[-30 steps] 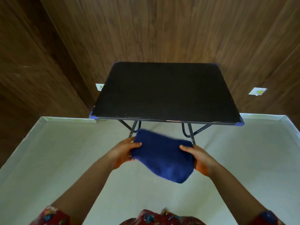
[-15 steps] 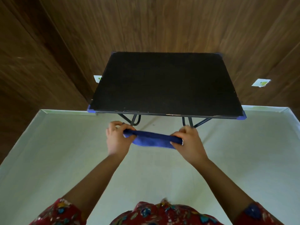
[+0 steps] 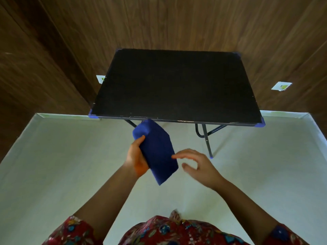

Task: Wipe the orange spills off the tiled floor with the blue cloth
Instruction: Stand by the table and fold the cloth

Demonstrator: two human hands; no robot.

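Above the pale floor (image 3: pixel 70 165), near the black table (image 3: pixel 177 85), the folded blue cloth (image 3: pixel 157 152) slants from far-left to near-right (its long axis). The left hand (image 3: pixel 136 160) pinches its left edge; the right hand (image 3: pixel 200 167) hovers beside it, fingers (image 3: pixel 184 152) loosely spread.

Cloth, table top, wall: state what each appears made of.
The cloth looks like thick soft fabric, perhaps microfibre: matte, fuzzy, folds rounded. The table top seems a matte black board, maybe laminate: pale chips along its front edge. The wall shows wood grain with a slight sheen; real wood or veneer, I cannot tell.
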